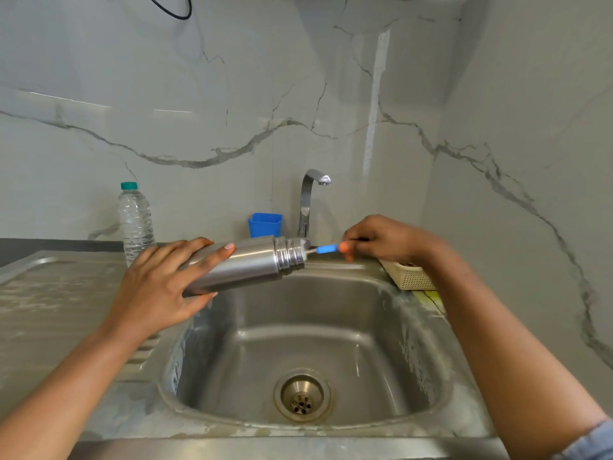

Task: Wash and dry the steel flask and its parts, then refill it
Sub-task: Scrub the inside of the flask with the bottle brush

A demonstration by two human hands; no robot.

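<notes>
Over the rear left part of a stainless-steel sink basin (331,313), a cylindrical brushed-steel flask (252,263) is held nearly level in the air, its uncapped, threaded neck pointing right and slightly upward. No writing can be read on the flask, and whether the clear ribbed plastic bottle with a teal cap (135,224), which stands on the counter behind the left hand (159,287), bears any print cannot be made out. The left hand grips the flask's lower body from the left, fingers wrapped over the top and thumb beneath, with the forearm reaching in from the lower left; the palm hides the flask's base. The right hand (388,240), fingers curled, pinches the blue handle of a thin bottle brush (326,249) just beside the flask's mouth; a pale stem enters the opening and the brush head is hidden inside. Behind the flask stand a curved chrome tap (306,200) and a blue square plastic cup (265,224), its lower part covered by the flask. A cream perforated plastic basket (411,278) sits on the right rim, partly hidden by the right wrist; a yellowish item below it is too unclear to identify. A blue denim sleeve (587,443) is cut off at the lower right corner.
</notes>
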